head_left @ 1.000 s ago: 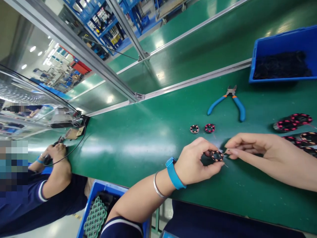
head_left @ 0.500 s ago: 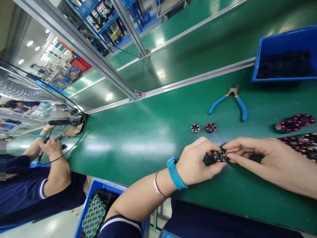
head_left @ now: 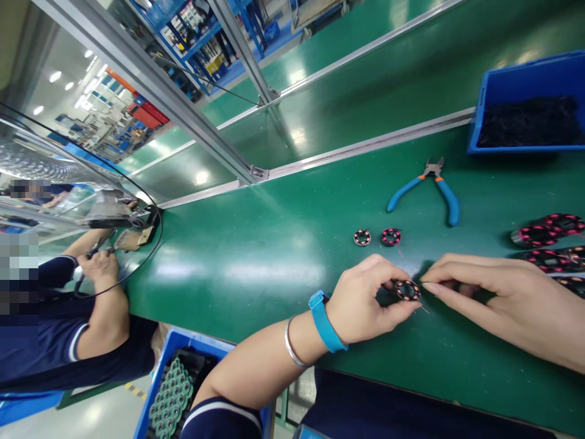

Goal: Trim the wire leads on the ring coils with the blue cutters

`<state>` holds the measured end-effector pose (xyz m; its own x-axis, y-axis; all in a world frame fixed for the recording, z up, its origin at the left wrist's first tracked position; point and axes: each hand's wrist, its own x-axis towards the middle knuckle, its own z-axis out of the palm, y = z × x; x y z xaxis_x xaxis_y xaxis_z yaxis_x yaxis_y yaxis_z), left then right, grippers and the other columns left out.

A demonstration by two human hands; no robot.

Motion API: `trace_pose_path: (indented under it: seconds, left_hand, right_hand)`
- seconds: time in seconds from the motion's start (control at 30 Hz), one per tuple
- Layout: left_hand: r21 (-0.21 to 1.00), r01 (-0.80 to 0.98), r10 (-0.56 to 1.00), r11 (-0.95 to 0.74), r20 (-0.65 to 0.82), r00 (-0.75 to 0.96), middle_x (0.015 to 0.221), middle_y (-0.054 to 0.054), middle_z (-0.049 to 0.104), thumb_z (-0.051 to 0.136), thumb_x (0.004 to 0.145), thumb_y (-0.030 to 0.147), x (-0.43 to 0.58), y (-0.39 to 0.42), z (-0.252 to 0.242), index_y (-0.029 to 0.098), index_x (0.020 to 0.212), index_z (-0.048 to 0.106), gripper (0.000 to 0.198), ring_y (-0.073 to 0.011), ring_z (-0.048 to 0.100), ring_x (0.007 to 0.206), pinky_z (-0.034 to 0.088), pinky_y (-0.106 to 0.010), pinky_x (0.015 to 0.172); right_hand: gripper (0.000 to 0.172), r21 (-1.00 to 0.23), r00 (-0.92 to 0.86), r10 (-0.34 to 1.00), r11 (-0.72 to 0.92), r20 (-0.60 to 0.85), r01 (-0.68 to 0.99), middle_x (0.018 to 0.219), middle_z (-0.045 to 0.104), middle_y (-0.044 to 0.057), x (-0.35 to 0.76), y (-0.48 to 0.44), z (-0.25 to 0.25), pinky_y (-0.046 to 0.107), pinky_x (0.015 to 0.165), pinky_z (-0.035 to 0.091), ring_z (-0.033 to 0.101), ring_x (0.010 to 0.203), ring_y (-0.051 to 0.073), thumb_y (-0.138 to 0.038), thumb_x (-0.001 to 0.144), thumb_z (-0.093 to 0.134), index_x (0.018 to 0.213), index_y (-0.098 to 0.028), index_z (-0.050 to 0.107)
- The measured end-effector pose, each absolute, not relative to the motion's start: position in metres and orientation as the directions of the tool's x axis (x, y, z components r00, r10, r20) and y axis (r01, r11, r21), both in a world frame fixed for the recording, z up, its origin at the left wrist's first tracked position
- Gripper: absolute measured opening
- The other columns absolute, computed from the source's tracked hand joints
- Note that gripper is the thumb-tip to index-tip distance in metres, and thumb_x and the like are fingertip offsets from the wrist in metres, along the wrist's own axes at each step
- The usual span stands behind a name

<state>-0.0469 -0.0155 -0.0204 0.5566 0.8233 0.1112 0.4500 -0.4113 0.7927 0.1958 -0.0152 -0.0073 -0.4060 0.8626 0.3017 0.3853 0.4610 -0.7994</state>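
My left hand grips a small motor stator, a dark ring with copper-coloured windings, between thumb and forefinger. A fine wire end sticks out from its lower right side. Just right of the stator, my right hand has its thumb and forefinger pinched together on what looks like a thin dark wire, small and hard to see. Beyond my hands lie a copper-wound stator and a red-wound stator. Farther back, blue-handled diagonal cutters rest with their handles spread.
At the right edge stand several stacked stators. A blue bin of black parts sits at the back right. Another blue bin with green-ringed parts is below the table's near edge. On the left a co-worker's hand works by a black cable.
My right fingertips have drawn slightly right, away from the stator, widening the gap. My left hand still holds the stator. The co-worker's arms have shifted.
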Motion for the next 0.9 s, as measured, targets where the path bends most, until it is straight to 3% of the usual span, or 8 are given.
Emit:
trace_pose_path:
  seconds: [0.23, 0.37, 0.53, 0.63, 0.73, 0.8, 0.9]
  left_hand:
    - [0.799, 0.410, 0.823, -0.441, 0.177, 0.541, 0.097, -0.007, 0.081, 0.091, 0.100, 0.045, -0.046, -0.017, -0.024, 0.019, 0.107, 0.078, 0.030, -0.0200, 0.079, 0.087, 0.070, -0.031, 0.074]
    - [0.791, 0.416, 0.825, -0.450, 0.190, 0.532, 0.098, -0.007, 0.081, 0.091, 0.100, 0.045, -0.044, -0.020, -0.025, 0.019, 0.107, 0.078, 0.030, -0.0197, 0.080, 0.088, 0.072, -0.032, 0.080]
    - [0.749, 0.462, 0.831, -0.474, 0.209, 0.515, 0.098, -0.006, 0.081, 0.093, 0.099, 0.045, -0.043, -0.021, -0.028, 0.018, 0.109, 0.080, 0.031, -0.0188, 0.080, 0.085, 0.071, -0.029, 0.076]
    - [0.659, 0.519, 0.809, -0.544, 0.246, 0.535, 0.098, -0.006, 0.081, 0.092, 0.100, 0.042, -0.043, -0.020, -0.030, 0.019, 0.111, 0.080, 0.029, -0.0200, 0.081, 0.087, 0.072, -0.032, 0.081]
    - [0.477, 0.619, 0.778, -0.625, 0.313, 0.545, 0.107, -0.008, 0.081, 0.088, 0.102, 0.040, -0.047, -0.020, -0.029, 0.021, 0.117, 0.081, 0.024, -0.0241, 0.082, 0.095, 0.074, -0.040, 0.087]
    - [0.415, 0.687, 0.801, -0.596, 0.371, 0.470, 0.123, -0.013, 0.079, 0.094, 0.097, 0.047, -0.052, -0.020, -0.028, 0.021, 0.132, 0.078, 0.046, -0.0276, 0.082, 0.105, 0.075, -0.043, 0.088]
    - [0.482, 0.747, 0.876, -0.459, 0.388, 0.288, 0.149, -0.022, 0.069, 0.109, 0.075, 0.060, -0.059, -0.010, -0.030, 0.018, 0.162, 0.056, 0.110, -0.0298, 0.082, 0.110, 0.076, -0.043, 0.084]
  right_hand:
    - [0.020, -0.720, -0.373, 0.811, 0.577, 0.451, 0.386, 0.076, 0.077, -0.004, 0.188, -0.021, -0.015, 0.028, 0.049, 0.053, 0.068, 0.050, 0.015, -0.031, 0.110, 0.067, 0.091, -0.031, 0.074]
    - [0.019, -0.691, -0.407, 0.790, 0.605, 0.458, 0.397, 0.084, 0.083, -0.004, 0.191, -0.022, -0.020, 0.029, 0.055, 0.058, 0.077, 0.060, 0.017, -0.029, 0.112, 0.065, 0.098, -0.033, 0.076]
    - [0.022, -0.630, -0.428, 0.773, 0.632, 0.468, 0.452, 0.092, 0.087, 0.000, 0.191, -0.031, -0.032, 0.034, 0.054, 0.061, 0.083, 0.067, 0.023, -0.031, 0.115, 0.061, 0.105, -0.033, 0.081]
    - [0.026, -0.558, -0.419, 0.740, 0.672, 0.526, 0.487, 0.098, 0.089, 0.002, 0.187, -0.037, -0.033, 0.036, 0.053, 0.062, 0.085, 0.072, 0.026, -0.024, 0.114, 0.057, 0.118, -0.033, 0.082]
    - [0.029, -0.473, -0.378, 0.713, 0.685, 0.591, 0.554, 0.112, 0.090, 0.004, 0.195, -0.035, -0.023, 0.040, 0.068, 0.070, 0.088, 0.086, 0.028, -0.028, 0.115, 0.058, 0.132, -0.032, 0.082]
    - [0.029, -0.442, -0.285, 0.740, 0.615, 0.610, 0.653, 0.121, 0.090, 0.007, 0.216, -0.022, -0.012, 0.044, 0.081, 0.071, 0.087, 0.092, 0.029, -0.042, 0.115, 0.064, 0.134, -0.031, 0.083]
    - [0.047, -0.522, -0.011, 0.825, 0.368, 0.565, 0.770, 0.124, 0.088, 0.010, 0.266, 0.021, 0.002, 0.042, 0.078, 0.059, 0.079, 0.087, 0.025, -0.066, 0.106, 0.072, 0.128, -0.026, 0.087]
